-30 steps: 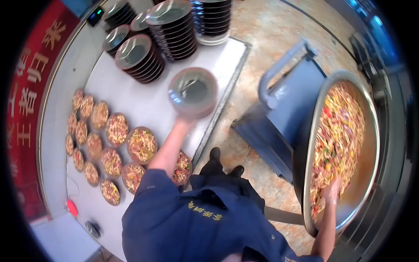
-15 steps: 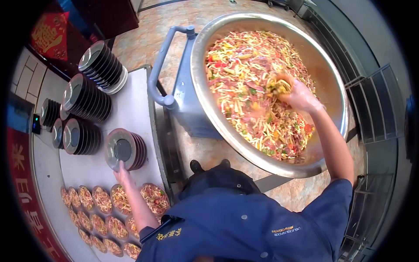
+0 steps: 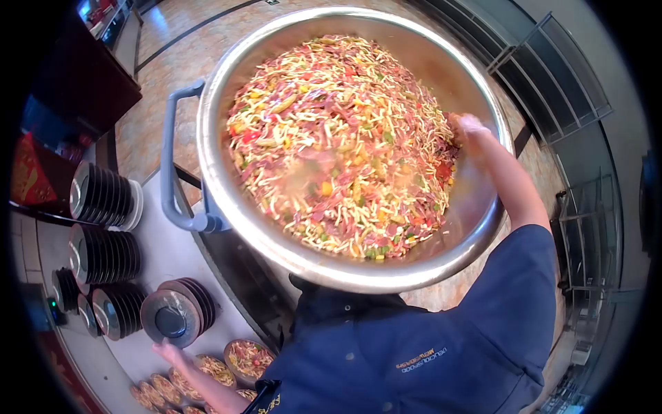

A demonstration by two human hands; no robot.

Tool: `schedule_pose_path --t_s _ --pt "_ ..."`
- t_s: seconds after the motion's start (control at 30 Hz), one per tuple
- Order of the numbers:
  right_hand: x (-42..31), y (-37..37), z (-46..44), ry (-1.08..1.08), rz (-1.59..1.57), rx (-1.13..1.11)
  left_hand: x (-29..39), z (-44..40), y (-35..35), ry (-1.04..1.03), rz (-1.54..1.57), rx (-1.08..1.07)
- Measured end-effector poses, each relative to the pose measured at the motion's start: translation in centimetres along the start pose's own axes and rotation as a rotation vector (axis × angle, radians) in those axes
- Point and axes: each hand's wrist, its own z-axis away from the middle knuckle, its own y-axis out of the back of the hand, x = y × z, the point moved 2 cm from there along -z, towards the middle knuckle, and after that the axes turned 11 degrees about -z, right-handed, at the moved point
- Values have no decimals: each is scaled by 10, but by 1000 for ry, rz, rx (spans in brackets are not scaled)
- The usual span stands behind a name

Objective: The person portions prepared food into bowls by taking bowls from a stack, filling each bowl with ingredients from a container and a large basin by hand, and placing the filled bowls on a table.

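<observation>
My left hand point(image 3: 172, 353) has its fingers closed on the near rim of a dark round plate point(image 3: 171, 318). This plate sits tilted and a little offset against a short stack of similar plates point(image 3: 199, 293). Inside a large steel bowl point(image 3: 219, 219), my right hand point(image 3: 472, 130) is at the right edge of a heap of mixed food point(image 3: 345, 148), with pale strips, reddish meat slices and bits of red, yellow and green. Its fingers are blurred and partly hidden at the food, so their grip does not show.
Taller plate stacks point(image 3: 103, 254) stand along the left of the white table point(image 3: 160, 224). Filled plates point(image 3: 248, 359) lie in rows at its near end. A blue-grey handle point(image 3: 169, 155) stands left of the bowl; metal racks point(image 3: 562, 76) line the right.
The view has shifted, and the bowl appears further left. My right hand went from the middle of the food, holding a handful, to its right edge. The top plate has shifted off its stack.
</observation>
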Motion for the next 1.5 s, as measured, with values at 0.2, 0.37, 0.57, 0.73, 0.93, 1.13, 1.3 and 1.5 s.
schedule_pose_path --t_s 0.2,0.37,0.57,0.73,0.93,1.13,1.3,1.5 --pt "-49 -70 53 -244 -863 -363 -33 -14 0 571 683 -338" --pt "-105 -114 71 -310 -785 -327 38 27 -1 639 798 -308" --pt "-118 -114 85 -229 -802 -625 75 9 11 460 778 -66" --pt "-140 -91 115 -220 -777 -778 218 92 16 -851 -717 309" --pt "-122 -81 123 -54 -755 -754 292 122 8 -1346 -659 487" --pt "-102 -47 115 -121 -847 -752 388 143 -46 -698 878 -435" --pt "-116 16 136 -3 -1042 -592 531 259 -125 58 1178 -1173" --pt "-184 62 199 244 -1146 -632 562 350 -206 150 784 -1429"
